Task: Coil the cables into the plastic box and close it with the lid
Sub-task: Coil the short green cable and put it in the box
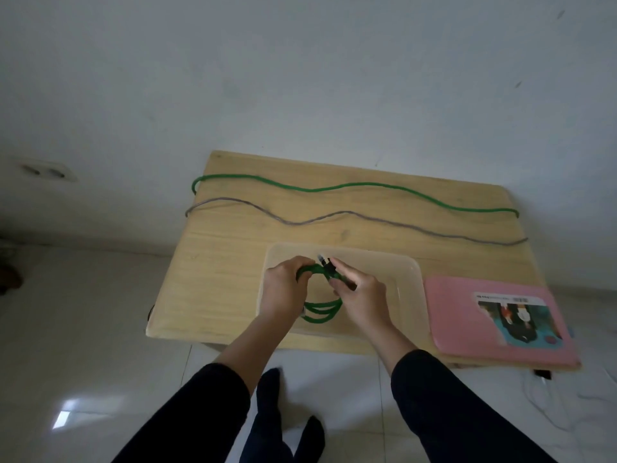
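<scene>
Green braided cable, wound into a coil of several loops point(319, 289), was held above the clear rectangular plastic box point(405, 295) by both hands. The left hand point(287, 282) was curled around the left side of the coil, its fingers wrapped over the strands. The right hand point(359, 290) gripped the right side, with the cable's black connector point(325, 261) pinched near its fingertips and pointing away toward the far edge of the box. The lower loops of the coil hung between the wrists, over the inside of the box.

The box was set on the near part of a light wooden table point(227, 269). Just to its right, a pink rectangular lid point(467, 335) bearing a printed label lay flat at the near right corner of the table. Across the far part of the table, a second long green cable point(350, 186) was stretched left to right in a loose wave, and a long grey cable point(350, 213) was laid nearer, roughly parallel to it; neither touched the box. Both forearms were covered by dark sleeves point(444, 406).
</scene>
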The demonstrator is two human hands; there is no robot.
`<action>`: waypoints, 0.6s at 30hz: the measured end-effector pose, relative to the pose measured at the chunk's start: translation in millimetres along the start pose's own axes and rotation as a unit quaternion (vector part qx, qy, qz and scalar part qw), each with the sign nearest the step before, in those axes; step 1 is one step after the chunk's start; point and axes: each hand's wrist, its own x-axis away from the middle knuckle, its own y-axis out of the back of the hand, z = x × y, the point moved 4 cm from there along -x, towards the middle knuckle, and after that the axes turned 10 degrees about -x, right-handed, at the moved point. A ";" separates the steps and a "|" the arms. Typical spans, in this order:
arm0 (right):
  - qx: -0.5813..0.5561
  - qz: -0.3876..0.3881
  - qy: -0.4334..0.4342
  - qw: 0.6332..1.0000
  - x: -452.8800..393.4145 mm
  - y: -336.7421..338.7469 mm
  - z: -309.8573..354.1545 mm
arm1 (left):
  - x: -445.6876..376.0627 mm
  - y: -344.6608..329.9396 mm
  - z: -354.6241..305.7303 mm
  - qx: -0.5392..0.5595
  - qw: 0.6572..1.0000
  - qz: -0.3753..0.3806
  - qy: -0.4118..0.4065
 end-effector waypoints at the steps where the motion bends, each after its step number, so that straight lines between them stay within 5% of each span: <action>1: 0.001 0.001 -0.003 1.000 -1.6 -0.5 -2.9 | -2.3 -3.4 0.7 -0.003 1.000 0.001 0.009; 10: 0.066 0.049 -0.011 0.997 -11.5 -8.8 -16.8 | -17.8 -19.0 13.5 0.003 0.994 0.043 0.099; 18: 0.209 0.069 0.072 0.973 -2.7 -11.4 -6.8 | -7.9 -15.5 14.2 -0.092 0.992 0.084 0.023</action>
